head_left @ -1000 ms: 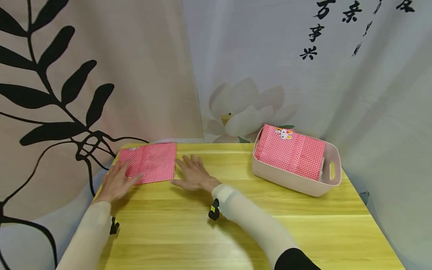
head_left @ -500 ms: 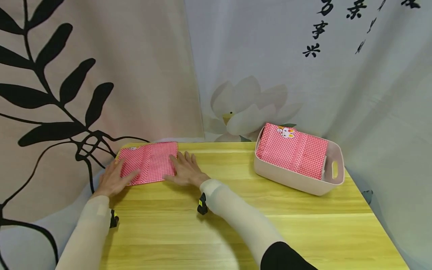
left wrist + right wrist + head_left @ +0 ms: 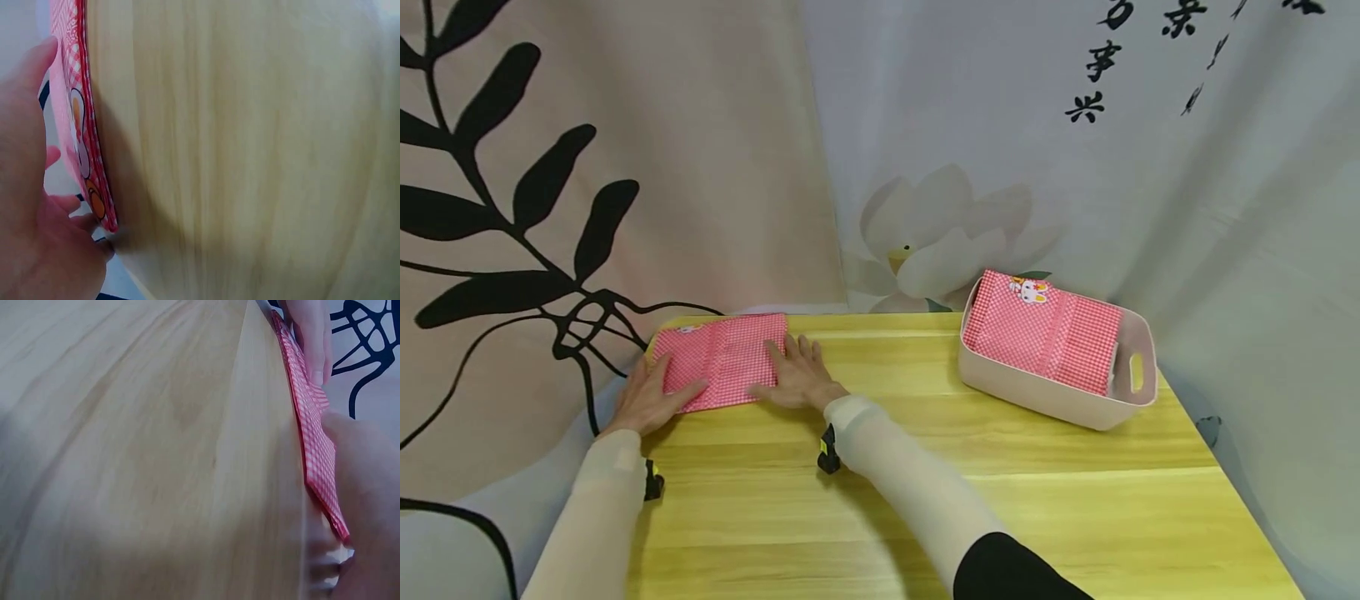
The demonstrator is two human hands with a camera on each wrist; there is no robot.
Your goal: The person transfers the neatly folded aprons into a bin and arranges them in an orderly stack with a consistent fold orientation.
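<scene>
A folded red-and-white checked cloth (image 3: 730,358) lies flat at the table's far left corner. My left hand (image 3: 643,400) rests at its left edge, fingers spread and the thumb over the cloth's near corner. On the right edge lies my right hand (image 3: 797,375), its fingers extended and thumb on the near right corner. In the left wrist view, a printed cartoon shows on the cloth's edge (image 3: 81,131) beside the left hand (image 3: 37,206). The right wrist view has the cloth's near edge (image 3: 312,437) alongside the right hand (image 3: 369,500).
At the back right of the wooden table (image 3: 925,467) stands a pale pink plastic basket (image 3: 1045,404) with handle holes. A similar checked cloth (image 3: 1037,333) with a rabbit print lies inside it. Printed curtains (image 3: 715,167) hang behind the table.
My right hand has moved left from beside the cloth onto its right edge. The left hand stays at the left edge, and the cloth lies much as before. The head view has shifted slightly.
</scene>
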